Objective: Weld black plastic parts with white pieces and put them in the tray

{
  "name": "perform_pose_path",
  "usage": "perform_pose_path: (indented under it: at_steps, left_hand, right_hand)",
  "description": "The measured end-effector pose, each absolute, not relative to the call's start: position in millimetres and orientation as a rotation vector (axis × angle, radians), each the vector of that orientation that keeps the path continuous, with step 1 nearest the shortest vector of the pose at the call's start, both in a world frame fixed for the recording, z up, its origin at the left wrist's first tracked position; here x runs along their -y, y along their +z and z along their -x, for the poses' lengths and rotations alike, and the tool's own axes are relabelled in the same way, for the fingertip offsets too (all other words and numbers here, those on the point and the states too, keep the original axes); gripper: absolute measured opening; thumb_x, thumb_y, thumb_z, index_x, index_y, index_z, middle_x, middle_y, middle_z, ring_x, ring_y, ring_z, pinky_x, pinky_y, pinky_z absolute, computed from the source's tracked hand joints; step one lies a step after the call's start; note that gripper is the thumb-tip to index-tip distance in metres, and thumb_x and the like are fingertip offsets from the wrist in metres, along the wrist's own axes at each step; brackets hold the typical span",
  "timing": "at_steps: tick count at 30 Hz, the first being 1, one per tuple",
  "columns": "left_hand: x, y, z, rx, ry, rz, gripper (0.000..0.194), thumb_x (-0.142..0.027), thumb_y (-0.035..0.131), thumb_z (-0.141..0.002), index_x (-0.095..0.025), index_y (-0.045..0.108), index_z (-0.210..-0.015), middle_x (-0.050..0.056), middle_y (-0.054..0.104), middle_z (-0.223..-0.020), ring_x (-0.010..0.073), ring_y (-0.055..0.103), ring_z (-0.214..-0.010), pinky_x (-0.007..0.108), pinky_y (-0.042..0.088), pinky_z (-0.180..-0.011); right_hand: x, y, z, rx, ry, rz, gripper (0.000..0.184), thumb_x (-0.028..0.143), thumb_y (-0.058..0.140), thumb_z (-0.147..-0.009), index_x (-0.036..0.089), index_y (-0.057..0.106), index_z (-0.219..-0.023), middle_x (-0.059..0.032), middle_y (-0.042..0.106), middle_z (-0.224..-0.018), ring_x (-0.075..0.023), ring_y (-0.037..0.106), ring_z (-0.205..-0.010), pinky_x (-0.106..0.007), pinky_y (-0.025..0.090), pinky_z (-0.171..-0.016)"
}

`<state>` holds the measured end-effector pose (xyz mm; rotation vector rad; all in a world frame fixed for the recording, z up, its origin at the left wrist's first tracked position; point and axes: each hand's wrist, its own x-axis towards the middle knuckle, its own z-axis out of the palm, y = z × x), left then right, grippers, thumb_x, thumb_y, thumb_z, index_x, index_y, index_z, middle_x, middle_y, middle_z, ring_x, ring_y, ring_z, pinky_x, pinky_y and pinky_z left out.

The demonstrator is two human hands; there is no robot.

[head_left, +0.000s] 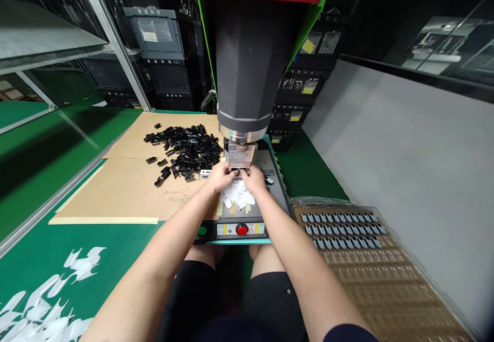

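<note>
Both hands meet under the head of a press machine [247,64], close below its metal tool block [241,155]. My left hand [221,177] comes in from the left, fingers bent together at a small dark part in the fixture. From the other side my right hand [253,178] has its thumb and fingers closed at the same spot. What lies between the fingertips is too small and covered to name. Just below the hands, white flat pieces [237,194] are heaped on the grey machine bed [272,193].
Small black plastic parts [193,149] are piled on cardboard [131,187] to the left. A red button [242,229] and a green button [202,231] face me. At right, a tray [363,280] holds rows of grey parts. White peeled pieces [42,311] lie lower left.
</note>
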<state>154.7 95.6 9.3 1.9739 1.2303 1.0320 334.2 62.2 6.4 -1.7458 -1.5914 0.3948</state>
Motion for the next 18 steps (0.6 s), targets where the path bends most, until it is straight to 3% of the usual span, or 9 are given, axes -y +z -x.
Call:
perform_pose_path:
  at_steps: [3, 7, 11, 14, 18]
  left_hand:
    - [-63.2, 5.1, -147.5, -1.132, 1.074, -1.586, 0.042, -0.044, 0.079, -0.087, -0.018, 0.078, -0.119, 0.005, 0.073, -0.088, 0.0199, 0.066, -0.078, 0.035, 0.057, -0.080]
    - [8.4, -1.3, -136.0, -0.934, 1.131, -1.209, 0.057, -0.047, 0.089, -0.079, -0.017, 0.073, -0.123, 0.005, 0.075, -0.092, 0.0179, 0.070, -0.083, 0.031, 0.058, -0.080]
    - [68.1, -4.2, -131.6, -0.830, 1.122, -1.081, 0.054, -0.047, 0.092, -0.079, -0.017, 0.071, -0.120, 0.006, 0.077, -0.094, 0.0183, 0.073, -0.088, 0.032, 0.059, -0.088]
    - [89.1, -7.0, -131.6, -0.838, 1.148, -1.060, 0.048, -0.045, 0.091, -0.081, -0.018, 0.073, -0.117, 0.005, 0.077, -0.091, 0.0174, 0.072, -0.083, 0.030, 0.059, -0.082]
    - [96.9, -12.5, -131.9, -0.827, 1.156, -1.053, 0.044, -0.042, 0.090, -0.082, -0.019, 0.075, -0.117, 0.007, 0.078, -0.097, 0.0180, 0.072, -0.087, 0.031, 0.060, -0.083]
  right_hand:
    - [-35.1, 1.9, -334.4, 1.330, 0.631, 1.532, 0.036, 0.034, 0.059, -0.094, 0.017, 0.072, -0.122, -0.0103, 0.079, -0.105, -0.0251, 0.074, -0.094, -0.041, 0.060, -0.091]
    - [29.6, -8.8, -320.2, 1.152, 0.883, 1.202, 0.040, 0.035, 0.068, -0.089, 0.020, 0.067, -0.126, -0.0099, 0.078, -0.112, -0.0232, 0.076, -0.095, -0.043, 0.063, -0.091]
    - [87.0, -11.5, -297.4, 1.148, 0.984, 1.085, 0.037, 0.034, 0.073, -0.090, 0.024, 0.066, -0.124, -0.0095, 0.077, -0.118, -0.0243, 0.076, -0.109, -0.044, 0.062, -0.101]
    - [109.6, -9.8, -287.3, 1.171, 0.978, 1.096, 0.033, 0.032, 0.070, -0.092, 0.024, 0.066, -0.124, -0.0099, 0.076, -0.123, -0.0246, 0.073, -0.118, -0.045, 0.059, -0.109]
    - [120.9, -10.4, -285.5, 1.180, 0.956, 1.087, 0.031, 0.030, 0.068, -0.094, 0.025, 0.065, -0.125, -0.0103, 0.076, -0.125, -0.0247, 0.073, -0.120, -0.046, 0.057, -0.111]
